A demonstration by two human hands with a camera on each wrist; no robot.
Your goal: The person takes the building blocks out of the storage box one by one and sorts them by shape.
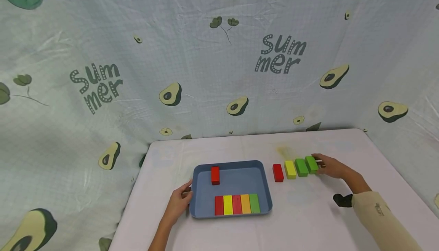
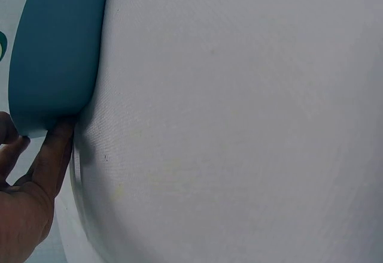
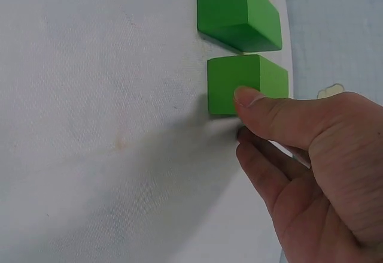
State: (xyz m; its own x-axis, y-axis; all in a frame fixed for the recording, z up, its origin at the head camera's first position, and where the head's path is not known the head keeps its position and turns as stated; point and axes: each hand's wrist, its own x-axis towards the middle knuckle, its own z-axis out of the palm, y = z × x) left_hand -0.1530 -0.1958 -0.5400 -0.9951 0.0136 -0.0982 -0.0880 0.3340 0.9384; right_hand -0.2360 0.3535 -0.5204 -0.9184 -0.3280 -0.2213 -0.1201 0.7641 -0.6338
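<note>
The left hand (image 1: pixel 180 201) touches the blue tray's (image 1: pixel 241 178) left side with fairly straight fingers. A row of five blocks (image 1: pixel 236 205) and a lone red block (image 1: pixel 215 175) lie inside. On the surface (image 1: pixel 298 220), the right hand's (image 1: pixel 330 167) fingers, nearly together, pinch the end green block (image 1: pixel 311 165).

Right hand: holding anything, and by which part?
Cannot be told: the right hand has its thumb on the near end of the rightmost green block, but other fingers' contact is unclear.
</note>
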